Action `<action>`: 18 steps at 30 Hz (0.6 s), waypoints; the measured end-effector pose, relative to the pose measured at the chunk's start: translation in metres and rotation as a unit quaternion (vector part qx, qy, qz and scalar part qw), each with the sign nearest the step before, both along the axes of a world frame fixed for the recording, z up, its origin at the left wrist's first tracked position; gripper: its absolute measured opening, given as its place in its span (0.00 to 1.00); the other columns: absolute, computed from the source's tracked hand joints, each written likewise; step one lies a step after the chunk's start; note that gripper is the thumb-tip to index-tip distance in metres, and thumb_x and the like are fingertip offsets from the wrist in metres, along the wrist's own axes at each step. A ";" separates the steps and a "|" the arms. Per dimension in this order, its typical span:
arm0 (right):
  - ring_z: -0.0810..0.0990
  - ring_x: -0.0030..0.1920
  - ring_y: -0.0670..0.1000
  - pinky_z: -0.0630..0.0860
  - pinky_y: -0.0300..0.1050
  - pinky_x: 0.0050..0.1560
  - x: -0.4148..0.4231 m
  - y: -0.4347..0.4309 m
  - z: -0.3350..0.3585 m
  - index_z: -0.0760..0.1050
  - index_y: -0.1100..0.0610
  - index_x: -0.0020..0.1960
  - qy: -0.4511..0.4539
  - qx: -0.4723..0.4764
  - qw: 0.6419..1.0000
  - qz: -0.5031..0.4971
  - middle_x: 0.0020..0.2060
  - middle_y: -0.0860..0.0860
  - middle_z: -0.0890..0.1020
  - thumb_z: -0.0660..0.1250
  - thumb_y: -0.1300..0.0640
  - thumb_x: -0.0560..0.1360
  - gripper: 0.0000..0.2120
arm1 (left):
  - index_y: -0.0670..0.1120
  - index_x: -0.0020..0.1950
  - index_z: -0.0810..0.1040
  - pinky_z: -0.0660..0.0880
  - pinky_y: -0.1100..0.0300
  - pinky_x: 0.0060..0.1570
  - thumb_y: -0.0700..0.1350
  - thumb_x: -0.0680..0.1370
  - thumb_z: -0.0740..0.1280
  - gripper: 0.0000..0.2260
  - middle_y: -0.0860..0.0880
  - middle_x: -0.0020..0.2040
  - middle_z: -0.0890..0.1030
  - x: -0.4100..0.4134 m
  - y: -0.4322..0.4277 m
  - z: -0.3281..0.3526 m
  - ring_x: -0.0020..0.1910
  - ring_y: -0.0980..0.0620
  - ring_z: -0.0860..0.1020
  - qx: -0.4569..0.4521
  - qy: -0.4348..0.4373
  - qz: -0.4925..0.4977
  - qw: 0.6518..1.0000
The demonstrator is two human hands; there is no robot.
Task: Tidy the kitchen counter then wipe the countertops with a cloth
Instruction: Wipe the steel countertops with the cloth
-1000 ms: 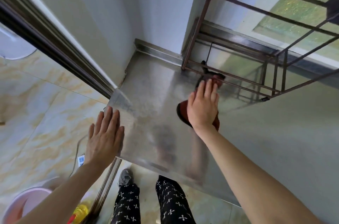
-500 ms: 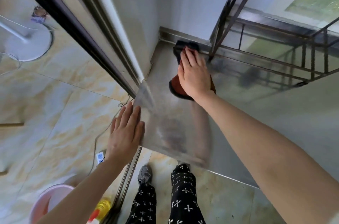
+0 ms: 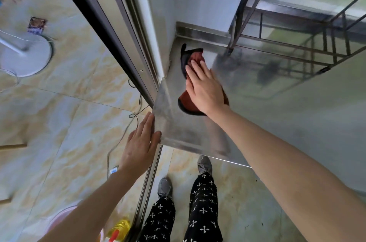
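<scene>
A red cloth with a dark edge (image 3: pixel 196 57) lies flat on the stainless steel countertop (image 3: pixel 186 130) near its far left corner. My right hand (image 3: pixel 204 87) presses palm down on the cloth, fingers together and pointing toward the wall. My left hand (image 3: pixel 140 142) rests flat against the counter's near left corner, fingers spread, holding nothing.
A dark metal rack (image 3: pixel 297 43) stands on the counter at the back right. A sliding door frame (image 3: pixel 111 29) runs along the counter's left side. On the floor lie a cable (image 3: pixel 126 128), a yellow bottle (image 3: pixel 118 228), a pink basin (image 3: pixel 59 218) and a white fan base (image 3: pixel 25 57).
My right hand has slid the cloth from under the rack leftward, then back from the far corner along the counter's left edge. My left hand stays at the near corner.
</scene>
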State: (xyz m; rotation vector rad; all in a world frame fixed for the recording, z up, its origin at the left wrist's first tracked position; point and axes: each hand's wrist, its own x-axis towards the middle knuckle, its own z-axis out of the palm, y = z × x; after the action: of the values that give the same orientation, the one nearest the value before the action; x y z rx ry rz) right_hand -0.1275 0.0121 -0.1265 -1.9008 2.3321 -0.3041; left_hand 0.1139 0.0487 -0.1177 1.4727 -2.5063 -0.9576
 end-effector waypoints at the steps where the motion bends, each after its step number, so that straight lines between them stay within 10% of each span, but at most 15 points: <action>1: 0.58 0.74 0.57 0.59 0.58 0.72 0.013 0.006 0.000 0.62 0.55 0.73 0.003 0.003 1.000 -0.004 0.73 0.53 0.63 0.49 0.49 0.81 0.23 | 0.49 0.76 0.50 0.57 0.55 0.70 0.61 0.77 0.45 0.30 0.51 0.76 0.57 0.005 0.001 -0.001 0.72 0.51 0.61 0.007 0.005 -0.010 1.000; 7: 0.60 0.73 0.55 0.62 0.56 0.69 0.052 0.084 0.000 0.62 0.53 0.72 0.045 0.041 0.982 0.177 0.73 0.52 0.64 0.51 0.48 0.80 0.23 | 0.49 0.76 0.44 0.57 0.52 0.71 0.70 0.72 0.45 0.39 0.50 0.77 0.54 0.031 0.007 -0.001 0.72 0.48 0.62 -0.006 -0.061 -0.093 0.994; 14: 0.60 0.73 0.60 0.63 0.61 0.68 0.029 0.167 0.003 0.63 0.60 0.72 0.004 0.042 0.951 -0.307 0.72 0.58 0.64 0.47 0.48 0.78 0.27 | 0.51 0.72 0.31 0.47 0.48 0.73 0.71 0.70 0.53 0.44 0.52 0.76 0.42 0.030 0.008 -0.001 0.76 0.53 0.45 0.015 -0.076 -0.107 0.991; 18: 0.60 0.73 0.61 0.64 0.59 0.69 0.092 0.141 0.006 0.63 0.59 0.72 -0.033 0.041 0.955 -0.291 0.72 0.58 0.64 0.48 0.49 0.79 0.25 | 0.56 0.73 0.35 0.52 0.47 0.73 0.53 0.73 0.69 0.45 0.49 0.78 0.48 0.036 0.005 -0.003 0.76 0.49 0.49 0.040 -0.041 -0.083 0.995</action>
State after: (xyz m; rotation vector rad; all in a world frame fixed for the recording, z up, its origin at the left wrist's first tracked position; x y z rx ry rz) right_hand -0.0351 0.1534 -0.1208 -1.1064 2.7550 -0.3063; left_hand 0.1498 0.0540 -0.1207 1.3695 -2.7152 -1.0545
